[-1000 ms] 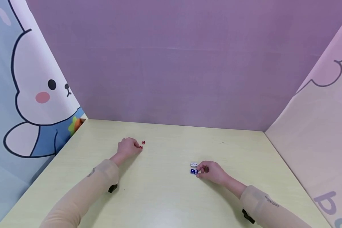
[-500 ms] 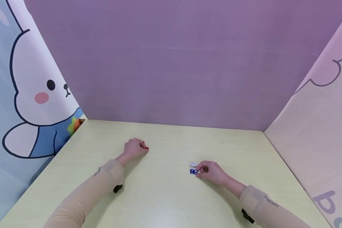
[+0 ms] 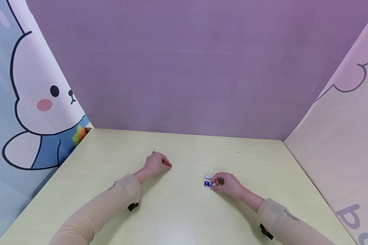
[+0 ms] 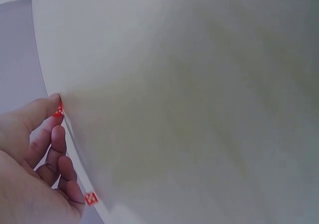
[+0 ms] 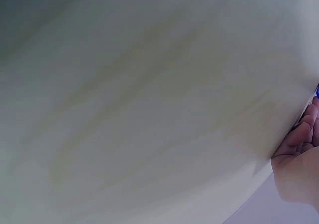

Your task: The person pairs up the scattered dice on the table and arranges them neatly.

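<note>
My left hand (image 3: 156, 163) pinches a small red die (image 3: 170, 165) between thumb and forefinger, over the left-middle of the table. The same die (image 4: 58, 110) shows at the fingertips in the left wrist view. A second red die (image 3: 154, 152) lies behind that hand, partly covered by it. My right hand (image 3: 227, 184) rests at the table with curled fingers, its thumb and forefinger around the right end of a pair of blue dice (image 3: 207, 184). Just behind the blue pair sit white dice (image 3: 207, 176), close to the forefinger. Only a sliver of blue die (image 5: 317, 91) shows in the right wrist view.
The pale wooden table (image 3: 178, 211) meets a purple backdrop (image 3: 190, 75) at its far edge. A rabbit-print panel (image 3: 43, 81) borders the left side and a pale printed panel (image 3: 340, 143) the right.
My left hand has carried its red die rightward and slightly nearer, away from the other red die. My right hand and the blue and white dice have stayed in place.
</note>
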Available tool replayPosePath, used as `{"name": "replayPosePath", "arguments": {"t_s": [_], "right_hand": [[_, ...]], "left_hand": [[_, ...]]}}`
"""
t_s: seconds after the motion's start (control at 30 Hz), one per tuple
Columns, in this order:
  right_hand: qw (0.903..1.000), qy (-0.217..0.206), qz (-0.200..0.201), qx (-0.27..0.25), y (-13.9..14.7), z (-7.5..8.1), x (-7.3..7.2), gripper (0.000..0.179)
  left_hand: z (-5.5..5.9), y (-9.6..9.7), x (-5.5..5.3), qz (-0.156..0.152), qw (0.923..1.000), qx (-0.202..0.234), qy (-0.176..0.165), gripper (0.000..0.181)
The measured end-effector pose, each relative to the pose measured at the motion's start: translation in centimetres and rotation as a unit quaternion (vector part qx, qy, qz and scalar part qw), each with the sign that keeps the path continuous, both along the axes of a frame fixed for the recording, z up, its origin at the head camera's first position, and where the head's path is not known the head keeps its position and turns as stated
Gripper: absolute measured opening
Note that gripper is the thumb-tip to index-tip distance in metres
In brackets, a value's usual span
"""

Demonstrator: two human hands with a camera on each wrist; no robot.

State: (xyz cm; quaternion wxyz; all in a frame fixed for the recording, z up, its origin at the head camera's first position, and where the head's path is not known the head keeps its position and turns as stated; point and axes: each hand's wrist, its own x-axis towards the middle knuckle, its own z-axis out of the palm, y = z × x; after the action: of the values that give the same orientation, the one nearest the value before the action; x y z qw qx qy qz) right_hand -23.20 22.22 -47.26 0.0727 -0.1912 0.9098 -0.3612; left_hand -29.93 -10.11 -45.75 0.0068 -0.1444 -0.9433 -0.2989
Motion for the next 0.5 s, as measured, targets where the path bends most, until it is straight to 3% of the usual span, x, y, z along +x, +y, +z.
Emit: {"name": "replayPosePath", "arguments": {"t_s": [0.17, 0.5], "right_hand": [[1.0, -0.002, -0.001, 0.0, 0.0, 0.0, 0.0, 0.018], [0.9996, -0.011, -0.025, -0.006, 0.4, 0.3, 0.4, 0.019]], "left_hand": [[-0.5, 1.3, 0.7, -0.005, 0.9994, 0.008, -0.034, 0.01], [-0.6, 3.2, 2.9, -0.055, 0.9968, 0.038, -0.043, 0.009]]}}
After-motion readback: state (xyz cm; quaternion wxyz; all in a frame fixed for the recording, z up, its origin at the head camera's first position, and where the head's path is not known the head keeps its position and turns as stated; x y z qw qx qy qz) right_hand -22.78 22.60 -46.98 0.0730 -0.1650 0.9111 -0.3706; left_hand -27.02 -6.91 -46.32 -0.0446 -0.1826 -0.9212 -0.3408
